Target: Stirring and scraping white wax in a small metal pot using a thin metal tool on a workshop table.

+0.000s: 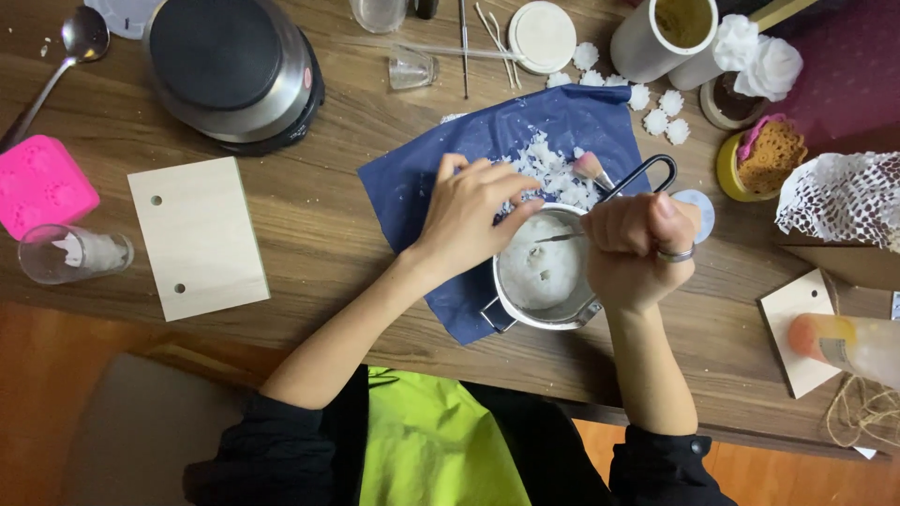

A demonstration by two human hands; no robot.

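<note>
Hands over pot [548, 272] of white wax.
Right hand [637, 248] fisted on thin tool [560, 238], tip blurred; left hand [473, 211] open, fingertips hiding flakes [553, 173] at the rim.

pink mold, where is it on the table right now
In the head view the pink mold lies at the table's far left edge, just above the clear glass cup and left of the pale wooden board, well away from both hands.

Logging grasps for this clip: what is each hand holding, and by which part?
The right hand grips a thin metal tool by its upper end, tip in the small metal pot. The left hand rests on the pot's rim, holding nothing clearly.
</note>
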